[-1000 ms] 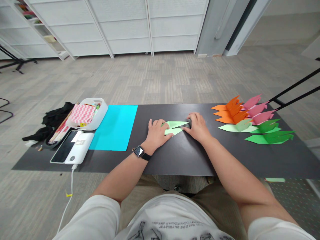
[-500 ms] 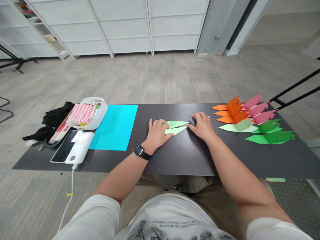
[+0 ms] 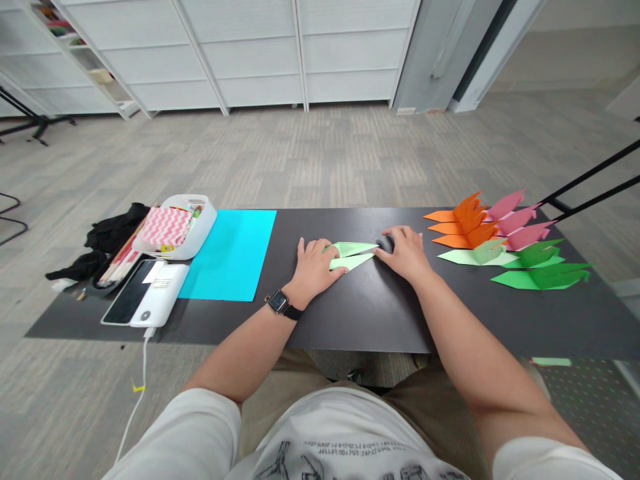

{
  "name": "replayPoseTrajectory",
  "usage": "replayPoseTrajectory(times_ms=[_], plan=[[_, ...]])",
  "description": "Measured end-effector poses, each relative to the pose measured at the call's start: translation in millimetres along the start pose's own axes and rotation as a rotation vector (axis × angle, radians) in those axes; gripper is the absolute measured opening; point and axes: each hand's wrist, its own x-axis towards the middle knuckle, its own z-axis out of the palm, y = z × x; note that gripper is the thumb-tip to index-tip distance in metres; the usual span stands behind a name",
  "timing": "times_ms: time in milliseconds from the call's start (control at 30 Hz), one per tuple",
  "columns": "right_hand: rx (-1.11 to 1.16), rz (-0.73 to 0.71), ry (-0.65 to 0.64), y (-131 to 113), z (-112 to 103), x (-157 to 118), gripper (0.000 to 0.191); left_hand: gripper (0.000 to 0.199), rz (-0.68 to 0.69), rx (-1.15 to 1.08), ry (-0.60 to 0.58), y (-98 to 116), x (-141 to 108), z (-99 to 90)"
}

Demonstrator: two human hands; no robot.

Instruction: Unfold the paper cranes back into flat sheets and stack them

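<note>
A light green folded paper (image 3: 357,255) lies on the dark table, its two long flaps narrowing to points at the right. My left hand (image 3: 317,263) grips its left end, thumb on the lower flap and fingers over the upper one. At the pointed end, the thumb and index finger of my right hand (image 3: 403,252) close round the tips. What part of the tips lies between those fingers is too small to tell. Folded paper birds stand to the right: orange (image 3: 465,223), pink (image 3: 520,220), pale green (image 3: 480,255) and green (image 3: 545,267).
The dark table (image 3: 350,320) bears a cyan paper sheet (image 3: 230,260) on the left. Beside it are a white basket (image 3: 203,230) with a pink zigzag cloth, a phone (image 3: 131,293), a white power bank (image 3: 163,297) with a cable, and black cloth (image 3: 115,230).
</note>
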Motion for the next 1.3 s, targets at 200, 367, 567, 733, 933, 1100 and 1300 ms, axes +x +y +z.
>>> replayPoseTrajectory(times_ms=[200,367,567,733,933,1100,1300], plan=[[-0.041,-0.035,-0.004,-1,4,-2,0.063,0.027,0.003,0.001,-0.002,-3,-1,-0.6],[-0.085,-0.004,0.044,4,3,-1,0.073,0.020,0.017,-0.013,0.015,-8,-3,-5.1],[-0.023,0.045,0.124,1,-8,4,0.065,0.015,-0.010,-0.024,0.040,-13,0,-3.0],[0.208,-0.072,0.240,-18,-33,-1,0.033,0.023,-0.030,-0.032,0.049,-7,3,-0.4],[0.216,-0.539,-0.154,-39,-28,-15,0.027,0.035,-0.068,0.022,0.065,5,4,4.0],[0.144,-0.617,-0.274,-35,-8,-15,0.025,0.032,-0.066,0.042,0.081,6,3,7.4],[0.142,-0.606,-0.285,-30,-2,-15,0.023,0.019,-0.048,0.029,0.065,-1,1,5.4]])
